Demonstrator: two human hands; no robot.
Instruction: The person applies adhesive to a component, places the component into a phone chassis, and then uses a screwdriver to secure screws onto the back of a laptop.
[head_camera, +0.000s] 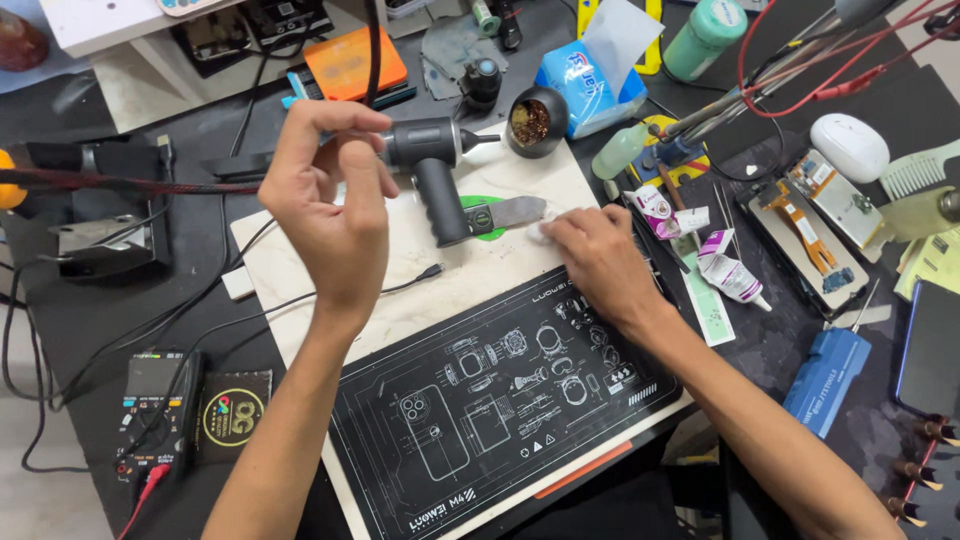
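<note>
My left hand (330, 200) is raised above the pale stone slab (420, 275), fingers curled and apart, holding nothing I can see. Just behind it lies a dark grey pistol-shaped tool (432, 170) on the slab. My right hand (595, 255) rests palm down at the slab's right edge, fingertips pressing a small white wad (541, 230). Beside that wad lies a flat metal scraper with a green handle (500, 213). A black work mat with white line drawings (500, 400) lies in front of both hands.
A multimeter (155, 405) sits at the front left, cables trailing over the slab. At the back are an orange box (355, 62), a brass-wool tip cleaner (532, 120), a blue tissue pack (590, 85) and a green bottle (705, 35). Tubes, circuit boards, a blue tool (825, 380) crowd the right.
</note>
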